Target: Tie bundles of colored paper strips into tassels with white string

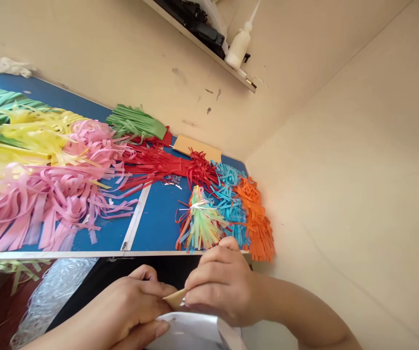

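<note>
Nearest the camera, the left hand and right hand meet just below the edge of the surface. Between them sits a small tan strip — the left thumb presses it from one side, and the right hand's fingers are pinched narrow on its other end. The left hand's fingers curl closed under it, touching a white roll that lies just beneath both hands; whether the strip comes off that roll cannot be told.

Just beyond the right hand, at the near edge of the blue surface, lies a mixed tassel of green, yellow, orange and blue paper strips, tied at its top with a pale band. Beside it to the right sits an orange fringe, with a blue fringe between and behind them.

Farther left, pink fringe spreads wide over the surface, with yellow fringe behind it. Red fringe lies in the middle, and green fringe sits near the wall next to a piece of card.

Farthest off — on a shelf fixed to the wall — stands a white bottle.
</note>
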{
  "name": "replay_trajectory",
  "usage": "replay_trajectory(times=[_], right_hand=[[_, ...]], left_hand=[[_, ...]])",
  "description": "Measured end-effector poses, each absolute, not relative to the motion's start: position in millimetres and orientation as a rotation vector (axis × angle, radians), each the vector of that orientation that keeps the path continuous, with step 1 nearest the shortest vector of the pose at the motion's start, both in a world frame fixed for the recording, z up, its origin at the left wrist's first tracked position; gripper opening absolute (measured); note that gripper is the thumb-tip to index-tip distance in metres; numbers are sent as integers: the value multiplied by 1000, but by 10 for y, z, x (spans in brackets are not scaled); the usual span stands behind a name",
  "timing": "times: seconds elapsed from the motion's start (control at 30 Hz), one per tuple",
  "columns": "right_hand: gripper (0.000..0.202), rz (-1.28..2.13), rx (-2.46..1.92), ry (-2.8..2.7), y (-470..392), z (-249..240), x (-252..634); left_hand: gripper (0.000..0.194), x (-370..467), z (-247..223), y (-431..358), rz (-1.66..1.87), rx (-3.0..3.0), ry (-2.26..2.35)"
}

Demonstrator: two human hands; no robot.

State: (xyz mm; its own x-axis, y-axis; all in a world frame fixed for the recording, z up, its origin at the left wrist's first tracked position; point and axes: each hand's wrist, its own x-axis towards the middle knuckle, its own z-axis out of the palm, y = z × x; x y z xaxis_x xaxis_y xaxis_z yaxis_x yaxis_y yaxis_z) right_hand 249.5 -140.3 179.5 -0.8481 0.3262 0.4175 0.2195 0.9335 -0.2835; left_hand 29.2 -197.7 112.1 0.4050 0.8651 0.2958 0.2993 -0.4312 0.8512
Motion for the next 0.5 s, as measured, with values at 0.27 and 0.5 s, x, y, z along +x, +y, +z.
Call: replay_trajectory(times=[0.27, 0.5], right_hand=[[6, 694, -818, -1546, -1201, 1985, 2865], [5, 855, -1035, -1542, -2048, 1323, 2279]], left_hand=[[28, 195, 1121, -1786, 817, 1747, 1051], [41, 296, 1019, -1791, 920, 1689, 1254]])
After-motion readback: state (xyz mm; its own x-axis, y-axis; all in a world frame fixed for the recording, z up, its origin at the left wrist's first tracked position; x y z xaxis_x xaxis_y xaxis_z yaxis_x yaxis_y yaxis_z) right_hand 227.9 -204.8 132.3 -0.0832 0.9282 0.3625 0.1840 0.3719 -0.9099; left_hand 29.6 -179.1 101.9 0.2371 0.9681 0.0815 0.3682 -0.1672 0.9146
